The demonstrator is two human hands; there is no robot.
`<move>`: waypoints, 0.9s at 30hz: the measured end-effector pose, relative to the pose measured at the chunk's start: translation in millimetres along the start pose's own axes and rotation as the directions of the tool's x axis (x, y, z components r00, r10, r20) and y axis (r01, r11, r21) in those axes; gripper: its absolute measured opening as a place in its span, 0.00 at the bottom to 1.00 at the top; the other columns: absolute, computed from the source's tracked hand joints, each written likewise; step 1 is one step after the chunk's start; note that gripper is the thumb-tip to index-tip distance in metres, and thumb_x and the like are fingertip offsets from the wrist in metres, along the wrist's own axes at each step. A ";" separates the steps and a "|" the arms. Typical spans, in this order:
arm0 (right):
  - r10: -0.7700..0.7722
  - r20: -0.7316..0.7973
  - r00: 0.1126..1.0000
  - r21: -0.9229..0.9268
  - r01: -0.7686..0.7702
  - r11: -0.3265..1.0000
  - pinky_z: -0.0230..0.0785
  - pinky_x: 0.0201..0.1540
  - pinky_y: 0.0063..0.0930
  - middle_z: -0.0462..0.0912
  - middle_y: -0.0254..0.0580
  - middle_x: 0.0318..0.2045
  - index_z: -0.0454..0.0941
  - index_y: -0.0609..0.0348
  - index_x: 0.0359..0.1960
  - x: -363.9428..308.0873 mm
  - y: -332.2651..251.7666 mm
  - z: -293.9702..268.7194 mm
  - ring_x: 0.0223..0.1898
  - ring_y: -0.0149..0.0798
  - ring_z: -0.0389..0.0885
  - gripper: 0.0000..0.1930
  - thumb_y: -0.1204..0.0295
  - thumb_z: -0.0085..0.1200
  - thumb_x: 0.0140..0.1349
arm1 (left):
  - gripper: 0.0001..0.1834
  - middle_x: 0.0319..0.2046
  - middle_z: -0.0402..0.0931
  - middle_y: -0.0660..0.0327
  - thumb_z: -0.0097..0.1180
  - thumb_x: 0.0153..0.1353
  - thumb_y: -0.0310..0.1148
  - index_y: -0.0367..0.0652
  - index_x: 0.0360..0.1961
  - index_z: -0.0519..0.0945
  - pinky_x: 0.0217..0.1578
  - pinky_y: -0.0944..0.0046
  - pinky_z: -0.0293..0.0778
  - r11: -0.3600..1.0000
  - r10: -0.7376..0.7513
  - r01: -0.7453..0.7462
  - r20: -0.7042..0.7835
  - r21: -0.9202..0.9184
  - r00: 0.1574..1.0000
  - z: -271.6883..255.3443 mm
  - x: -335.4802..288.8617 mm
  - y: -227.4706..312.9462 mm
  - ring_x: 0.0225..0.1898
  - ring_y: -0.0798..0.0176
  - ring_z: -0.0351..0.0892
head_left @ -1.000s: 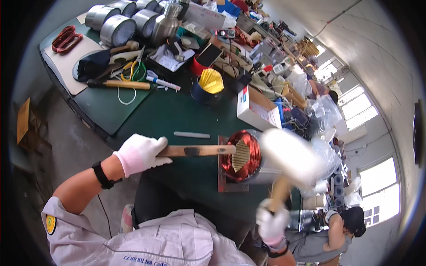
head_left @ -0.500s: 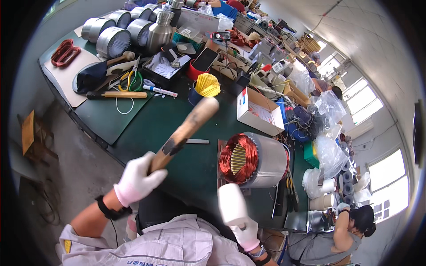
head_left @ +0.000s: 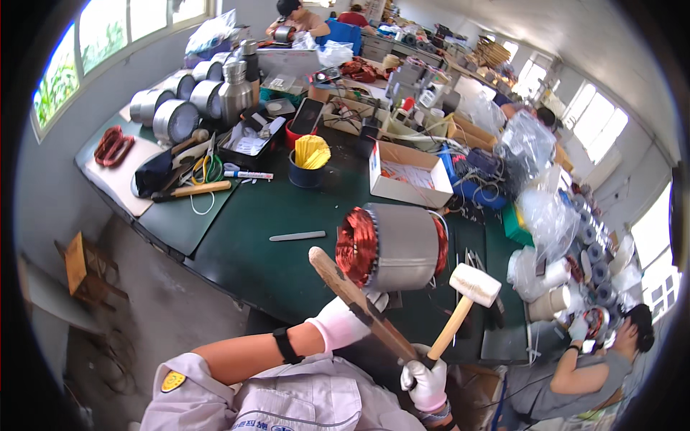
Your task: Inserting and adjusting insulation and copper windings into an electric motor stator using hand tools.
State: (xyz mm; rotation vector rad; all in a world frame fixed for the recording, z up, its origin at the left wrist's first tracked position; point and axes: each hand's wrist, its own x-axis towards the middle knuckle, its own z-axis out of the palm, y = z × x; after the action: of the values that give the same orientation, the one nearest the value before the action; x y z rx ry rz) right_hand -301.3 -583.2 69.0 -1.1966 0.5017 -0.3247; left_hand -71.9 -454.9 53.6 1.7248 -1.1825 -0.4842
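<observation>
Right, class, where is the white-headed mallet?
In the head view, the mallet is right of centre, held in the right hand, its head below and right of the copper-wound cylinder.

Bright windows (head_left: 104, 39) stand at upper left and along the pale right wall (head_left: 617, 174). A wooden stool (head_left: 76, 264) sits on the grey floor (head_left: 169, 273), beside the dark green table (head_left: 244, 215).
</observation>
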 end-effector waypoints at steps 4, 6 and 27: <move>0.019 -0.046 0.999 0.085 -0.015 0.996 0.72 0.20 0.23 0.86 0.47 0.34 0.75 0.75 0.57 -4.6 -6.7 -19.2 0.18 0.27 0.76 0.19 0.77 0.59 0.67 | 0.12 0.37 0.83 0.51 0.57 0.66 0.33 0.45 0.49 0.82 0.41 0.47 0.81 0.879 0.203 -0.157 -0.054 0.450 0.978 7.3 10.4 -35.2 0.38 0.43 0.85; 0.020 -0.106 0.994 0.096 -0.009 0.995 0.71 0.19 0.23 0.86 0.47 0.33 0.74 0.75 0.57 -7.0 -14.1 -30.4 0.18 0.26 0.75 0.19 0.79 0.57 0.66 | 0.18 0.31 0.85 0.52 0.62 0.62 0.36 0.43 0.53 0.82 0.39 0.46 0.82 0.707 0.138 -0.215 0.167 0.673 0.976 -16.1 11.9 -16.5 0.33 0.39 0.85; -0.110 -0.375 0.921 -0.114 0.072 0.991 0.67 0.20 0.19 0.83 0.39 0.27 0.78 0.73 0.52 -16.0 -22.1 -111.7 0.16 0.23 0.73 0.17 0.76 0.59 0.64 | 0.29 0.59 0.76 0.41 0.64 0.63 0.39 0.36 0.62 0.73 0.35 0.52 0.84 0.565 -0.023 0.043 -0.036 0.824 0.999 20.1 60.1 90.8 0.33 0.45 0.88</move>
State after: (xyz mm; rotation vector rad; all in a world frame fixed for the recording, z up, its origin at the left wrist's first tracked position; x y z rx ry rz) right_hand -373.8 -672.2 62.0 -1.2595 0.8085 -0.6260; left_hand -104.4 -524.0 133.8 2.5443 -1.4896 0.1456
